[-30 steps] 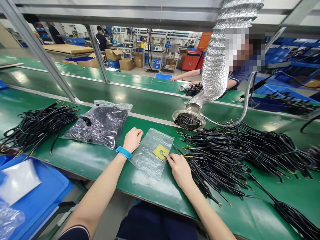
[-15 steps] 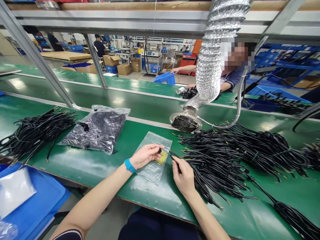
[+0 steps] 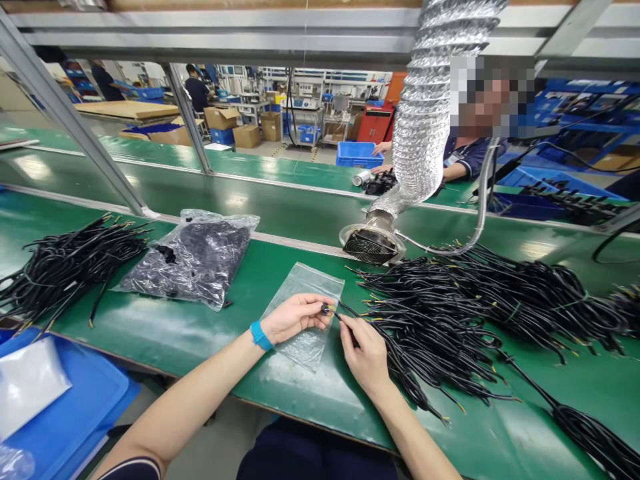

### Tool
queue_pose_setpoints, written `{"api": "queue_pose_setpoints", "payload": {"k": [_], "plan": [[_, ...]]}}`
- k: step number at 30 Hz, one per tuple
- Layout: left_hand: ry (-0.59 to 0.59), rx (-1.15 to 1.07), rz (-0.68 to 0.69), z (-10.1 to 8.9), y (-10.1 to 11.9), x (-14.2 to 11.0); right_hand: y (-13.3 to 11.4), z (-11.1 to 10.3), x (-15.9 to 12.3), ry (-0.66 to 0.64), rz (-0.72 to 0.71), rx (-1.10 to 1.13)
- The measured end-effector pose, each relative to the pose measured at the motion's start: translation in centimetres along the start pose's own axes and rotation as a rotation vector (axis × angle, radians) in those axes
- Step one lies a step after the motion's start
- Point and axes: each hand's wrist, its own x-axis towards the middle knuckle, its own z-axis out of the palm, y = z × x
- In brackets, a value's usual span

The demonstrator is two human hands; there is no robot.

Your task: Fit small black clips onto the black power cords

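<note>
My left hand pinches a small black round part between thumb and fingertips. My right hand grips a black cable near its end, which points at the small part. The two pieces meet or nearly meet; at this size I cannot tell whether the cable enters the part. Beneath the hands lies a clear zip bag, flat on the green bench. A yellow piece on it is almost wholly covered by my left fingers. Right of my right hand spreads a heap of black cables with bare wire ends.
A clear bag full of small black parts sits left of the hands, beside another cable bundle. A fume duct hangs down to a fan. Blue bins stand lower left. Across the bench a person handles a blue crate.
My left hand has moved slightly right and down, bringing the black part to the cable's end. Across the bench, the person's blue crate has shifted right and been levelled.
</note>
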Motion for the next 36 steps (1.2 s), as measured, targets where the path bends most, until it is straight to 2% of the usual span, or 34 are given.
{"api": "queue_pose_setpoints", "payload": {"k": [14, 22, 29, 36], "plan": [[0.031, 0.142, 0.066, 0.01, 0.00, -0.20, -0.06, 0.16, -0.11, 0.004, 0.026, -0.021], [0.078, 0.408, 0.162, -0.09, 0.00, -0.23, 0.23, -0.11, -0.19, 0.042, -0.111, -0.205], [0.050, 0.430, 0.157, -0.14, 0.18, -0.31, 0.02, -0.03, -0.17, 0.035, -0.062, -0.188], [0.050, 0.499, 0.181, -0.29, 0.22, -0.31, 0.08, -0.08, -0.12, 0.045, -0.094, -0.193]]}}
